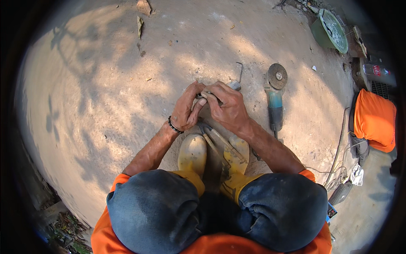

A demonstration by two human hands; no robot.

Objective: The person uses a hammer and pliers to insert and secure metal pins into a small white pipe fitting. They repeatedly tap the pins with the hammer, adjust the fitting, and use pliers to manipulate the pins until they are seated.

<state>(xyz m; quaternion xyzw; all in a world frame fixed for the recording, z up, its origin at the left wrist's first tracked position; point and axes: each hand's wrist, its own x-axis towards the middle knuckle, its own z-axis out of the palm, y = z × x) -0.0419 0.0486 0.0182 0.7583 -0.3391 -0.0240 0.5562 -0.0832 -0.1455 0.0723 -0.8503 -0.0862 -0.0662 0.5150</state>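
My left hand (pixel 188 106), with a dark bead bracelet at the wrist, meets my right hand (pixel 227 105) above the ground in front of my boots. Fingers of both are closed around a small part that they mostly hide, so its kind does not show. Just beyond the right fingers is a short grey metal cylinder (pixel 234 85), next to a thin bent rod (pixel 241 72); whether it is held or lies on the ground I cannot tell. A tool with two long handles (pixel 223 144), like pliers or tongs, lies between and against the yellow boots (pixel 192 153).
On the ground to the right lies a teal and black angle grinder (pixel 275 101) with its disc at the far end. Farther right are an orange cloth bundle (pixel 374 120), a bar (pixel 338 146) and tangled cable. A green basin (pixel 330 30) stands far right, near a plastic bottle (pixel 377 72).
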